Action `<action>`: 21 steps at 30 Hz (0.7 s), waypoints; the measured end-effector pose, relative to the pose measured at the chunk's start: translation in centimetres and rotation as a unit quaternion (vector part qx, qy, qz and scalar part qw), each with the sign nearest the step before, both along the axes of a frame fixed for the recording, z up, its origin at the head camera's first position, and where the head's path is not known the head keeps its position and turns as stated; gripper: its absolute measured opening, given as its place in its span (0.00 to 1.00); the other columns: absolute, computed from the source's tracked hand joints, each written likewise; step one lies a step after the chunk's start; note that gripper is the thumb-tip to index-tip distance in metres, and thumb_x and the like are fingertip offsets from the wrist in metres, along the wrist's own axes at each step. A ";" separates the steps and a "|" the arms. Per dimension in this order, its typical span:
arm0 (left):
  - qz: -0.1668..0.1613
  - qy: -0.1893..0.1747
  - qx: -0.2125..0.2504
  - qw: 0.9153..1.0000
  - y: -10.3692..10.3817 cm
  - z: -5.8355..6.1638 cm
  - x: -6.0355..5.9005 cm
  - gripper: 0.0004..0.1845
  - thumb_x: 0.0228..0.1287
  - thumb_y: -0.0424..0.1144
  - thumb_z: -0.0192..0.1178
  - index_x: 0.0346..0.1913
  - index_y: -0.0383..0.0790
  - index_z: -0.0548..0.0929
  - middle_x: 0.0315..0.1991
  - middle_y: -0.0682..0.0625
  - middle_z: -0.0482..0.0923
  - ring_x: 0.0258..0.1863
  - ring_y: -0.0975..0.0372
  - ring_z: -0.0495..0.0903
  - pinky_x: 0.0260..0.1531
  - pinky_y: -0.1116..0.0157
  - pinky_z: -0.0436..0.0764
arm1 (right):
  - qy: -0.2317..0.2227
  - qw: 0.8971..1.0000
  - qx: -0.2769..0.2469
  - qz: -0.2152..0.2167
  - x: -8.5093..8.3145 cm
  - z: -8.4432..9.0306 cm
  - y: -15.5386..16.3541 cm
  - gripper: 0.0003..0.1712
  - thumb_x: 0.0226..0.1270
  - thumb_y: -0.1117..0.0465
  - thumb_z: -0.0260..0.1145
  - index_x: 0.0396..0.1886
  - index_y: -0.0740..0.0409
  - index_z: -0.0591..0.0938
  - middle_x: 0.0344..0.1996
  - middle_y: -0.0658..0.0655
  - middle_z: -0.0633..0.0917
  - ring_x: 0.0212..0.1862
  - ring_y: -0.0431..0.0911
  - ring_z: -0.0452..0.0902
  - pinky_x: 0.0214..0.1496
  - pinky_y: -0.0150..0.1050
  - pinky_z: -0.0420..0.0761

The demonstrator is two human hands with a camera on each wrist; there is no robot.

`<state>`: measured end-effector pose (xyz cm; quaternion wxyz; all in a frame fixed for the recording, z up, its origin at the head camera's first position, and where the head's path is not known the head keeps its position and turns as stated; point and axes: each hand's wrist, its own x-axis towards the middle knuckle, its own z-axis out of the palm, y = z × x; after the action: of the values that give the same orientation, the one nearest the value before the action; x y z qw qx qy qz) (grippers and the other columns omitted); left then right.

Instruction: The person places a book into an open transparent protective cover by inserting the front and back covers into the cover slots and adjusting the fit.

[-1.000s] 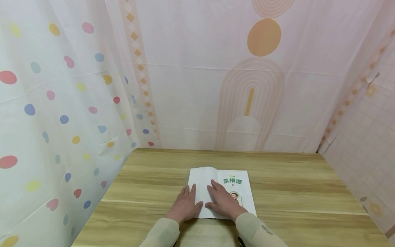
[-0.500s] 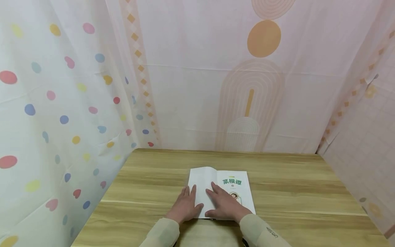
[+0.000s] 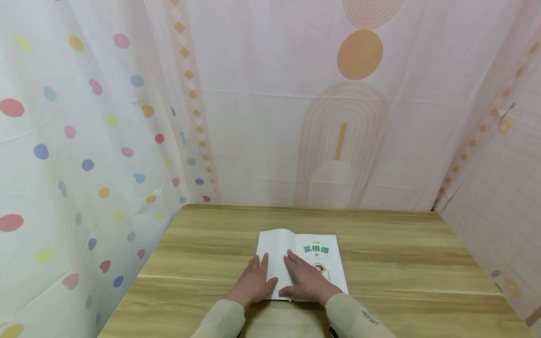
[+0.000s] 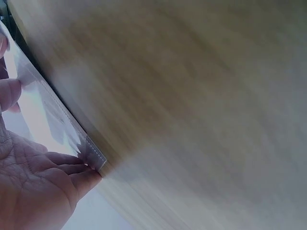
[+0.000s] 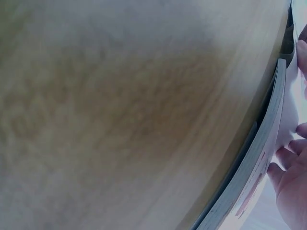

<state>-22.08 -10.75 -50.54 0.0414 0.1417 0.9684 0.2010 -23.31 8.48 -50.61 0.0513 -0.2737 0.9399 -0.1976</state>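
Observation:
An open book [image 3: 321, 241] lies on the wooden table in front of me. Its left page is plain white; the right page carries green Chinese characters and a small cartoon figure partly hidden by my right hand. My left hand [image 3: 252, 283] rests on the left page near its outer edge, fingers straight and thumb spread inward. My right hand [image 3: 307, 279] lies across the book, its fingertips on the white page near the fold. In the left wrist view, fingers [image 4: 86, 180] touch the cover's corner. The right wrist view shows the thick page block [image 5: 261, 155] beside my right fingers.
The wood-grain table [image 3: 401, 263] spreads around the book on all sides. Behind it hangs a pale curtain [image 3: 253, 141] with arch patterns, and a dotted curtain [image 3: 84, 211] closes off the left side. Beige sleeves [image 3: 226, 317] cover both wrists.
My right hand has slid slightly toward me along the white page near the fold. The left hand stays in place, and the book remains open at the same page.

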 end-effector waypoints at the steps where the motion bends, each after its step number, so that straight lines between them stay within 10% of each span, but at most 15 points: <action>1: 0.000 -0.001 -0.001 1.000 0.0 0.0 0.0 0.39 0.71 0.48 0.56 0.73 0.23 0.57 0.70 0.21 0.55 0.72 0.35 0.54 0.69 0.44 0.57 | 0.003 1.000 0.002 0.000 0.0 0.0 0.0 0.55 0.57 0.38 0.73 0.74 0.66 0.64 0.76 0.63 0.59 0.74 0.55 0.58 0.71 0.48 0.64; 21: -0.001 0.020 0.001 1.000 0.0 -0.1 -0.1 0.38 0.68 0.49 0.59 0.69 0.22 0.65 0.69 0.18 0.51 0.71 0.31 0.52 0.69 0.42 0.57 | 0.012 0.999 0.037 -0.002 -0.2 0.0 -0.4 0.52 0.59 0.36 0.70 0.74 0.61 0.66 0.76 0.62 0.60 0.74 0.57 0.57 0.72 0.52 0.62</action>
<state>-22.18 -10.76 -50.65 0.0223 0.1465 0.9687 0.1991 -23.49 8.05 -50.64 0.0495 -0.2726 0.9475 -0.1598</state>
